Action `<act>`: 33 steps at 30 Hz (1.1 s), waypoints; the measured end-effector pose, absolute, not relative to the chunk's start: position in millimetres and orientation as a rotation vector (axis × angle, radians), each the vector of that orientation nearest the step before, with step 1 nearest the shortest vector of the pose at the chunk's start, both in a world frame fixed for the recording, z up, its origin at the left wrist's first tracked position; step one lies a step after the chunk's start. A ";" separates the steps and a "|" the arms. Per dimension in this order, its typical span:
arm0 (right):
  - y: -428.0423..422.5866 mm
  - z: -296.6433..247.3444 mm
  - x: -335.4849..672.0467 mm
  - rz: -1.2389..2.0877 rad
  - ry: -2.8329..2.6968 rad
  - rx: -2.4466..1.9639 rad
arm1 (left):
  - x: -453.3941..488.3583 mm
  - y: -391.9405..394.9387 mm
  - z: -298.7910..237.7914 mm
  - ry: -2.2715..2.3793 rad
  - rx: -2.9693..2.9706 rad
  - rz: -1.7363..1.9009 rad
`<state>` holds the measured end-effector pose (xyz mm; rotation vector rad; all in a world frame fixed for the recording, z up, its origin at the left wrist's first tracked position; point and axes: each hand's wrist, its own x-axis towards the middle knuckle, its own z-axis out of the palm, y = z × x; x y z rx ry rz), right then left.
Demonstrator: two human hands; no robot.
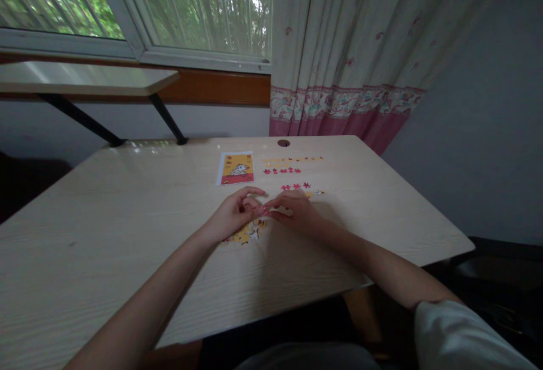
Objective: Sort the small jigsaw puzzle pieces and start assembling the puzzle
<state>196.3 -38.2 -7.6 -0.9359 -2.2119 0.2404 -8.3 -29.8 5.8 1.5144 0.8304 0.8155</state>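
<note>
My left hand [234, 212] and my right hand [293, 209] meet at the middle of a pale wooden table [127, 234]. Their fingertips pinch together on a small red puzzle piece [264, 210]. Under the hands lies a partly joined patch of yellow and white puzzle pieces [247, 235]. Rows of loose red pieces [282, 171] and yellow pieces [292, 160] lie just beyond the hands. A small reference picture [236, 168], orange and red with a white animal, lies flat to the left of those rows.
A cable hole [283, 143] sits near the table's far edge. A curtain [339, 47] with a pink hem hangs behind on the right. A window [169, 8] and a narrow shelf [85, 78] on black brackets are at the back left.
</note>
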 end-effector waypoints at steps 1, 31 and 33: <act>-38.0 -7.8 196.4 0.239 -2.215 -0.940 | -8.6 -29.5 5.2 0.838 1.527 0.809; -20.5 9.9 228.3 -0.107 -1.850 -1.167 | -74.2 -4.1 24.5 1.182 2.595 0.293; -21.3 9.3 228.1 -0.128 -1.844 -1.145 | -75.4 -2.3 22.1 1.120 2.592 0.278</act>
